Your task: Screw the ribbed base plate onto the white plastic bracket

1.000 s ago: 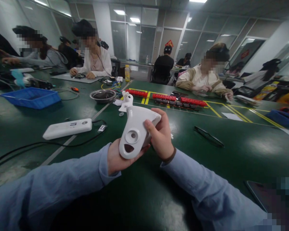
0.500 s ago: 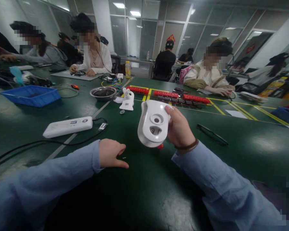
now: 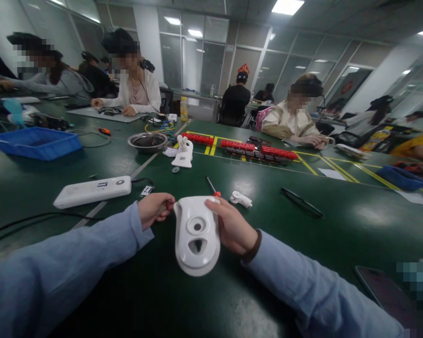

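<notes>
My right hand (image 3: pixel 234 226) grips a white plastic housing (image 3: pixel 197 253) by its right edge. The housing is rounded at the bottom, with a ringed hole and a larger opening below it that shows something dark inside. Close to its upper left corner, my left hand (image 3: pixel 157 209) has its fingers pinched together; whatever they hold is too small to make out. Just beyond the housing lies a screwdriver (image 3: pixel 212 186) with a red end. A small white jointed part (image 3: pixel 241 199) rests to its right. Farther off stands another white plastic piece (image 3: pixel 183 152), with a small disc (image 3: pixel 175 170) before it.
On the left are a white power bank (image 3: pixel 93 191) with a cable, a blue tray (image 3: pixel 35 143) and a metal bowl (image 3: pixel 148 142). Red train-like pieces (image 3: pixel 238 144) line the far side. Black tweezers (image 3: pixel 301 202) and a phone (image 3: pixel 380 286) lie right. Co-workers sit across the table.
The right hand has brought the housing down, left and nearer. My left hand has gone from spread fingers low on the table to a pinch beside the housing. The screwdriver and jointed part now show.
</notes>
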The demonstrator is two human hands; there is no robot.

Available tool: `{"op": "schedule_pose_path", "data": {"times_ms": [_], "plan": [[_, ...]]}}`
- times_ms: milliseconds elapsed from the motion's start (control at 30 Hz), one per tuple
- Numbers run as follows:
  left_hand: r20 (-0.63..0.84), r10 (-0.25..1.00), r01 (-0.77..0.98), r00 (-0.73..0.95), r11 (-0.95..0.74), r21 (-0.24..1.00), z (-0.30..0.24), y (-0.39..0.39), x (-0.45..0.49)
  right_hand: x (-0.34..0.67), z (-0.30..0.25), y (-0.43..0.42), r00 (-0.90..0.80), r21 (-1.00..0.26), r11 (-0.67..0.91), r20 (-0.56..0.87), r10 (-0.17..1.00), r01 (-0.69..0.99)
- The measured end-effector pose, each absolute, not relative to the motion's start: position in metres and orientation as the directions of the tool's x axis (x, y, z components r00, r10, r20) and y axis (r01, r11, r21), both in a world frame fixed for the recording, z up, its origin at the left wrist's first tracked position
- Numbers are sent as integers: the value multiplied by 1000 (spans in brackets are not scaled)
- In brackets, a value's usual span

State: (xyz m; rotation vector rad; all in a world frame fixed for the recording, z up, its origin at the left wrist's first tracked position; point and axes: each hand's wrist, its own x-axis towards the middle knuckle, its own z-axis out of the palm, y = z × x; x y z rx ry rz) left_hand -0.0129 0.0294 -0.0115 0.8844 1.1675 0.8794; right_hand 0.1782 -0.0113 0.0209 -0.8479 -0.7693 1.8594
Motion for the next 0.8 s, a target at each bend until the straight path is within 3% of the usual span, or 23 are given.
{"op": "schedule_pose_path", "data": {"times_ms": [200,367,467,533,600,633,733,800], "plan": [[-478,848,-430,229,529,732,-2,34,-19,171,4,-10,-311,-804,-424,-312,898,-417],[-470,838,-531,279,542,652,-3,34,-24,171,-4,-6,-210,-895,-323,-267,940,-307],[-448,837,-498,314,547,673,-4,35,-24,176,10,-10,-41,-995,93,94,995,-37],[-417,849,-459,326,527,715,-6,34,-22,187,28,-11,-42,-888,415,416,909,195],[-371,868,-408,330,486,773,-8,33,-19,202,47,-4,-141,-740,560,551,822,372],[-345,878,-373,331,458,807,-9,32,-18,211,52,2,-187,-697,557,537,823,452],[-280,898,-242,338,371,896,-12,29,-18,239,49,30,-234,-588,368,293,927,721],[-170,923,-79,344,209,975,-11,27,-22,254,33,49,-228,-564,305,204,952,768]]}}
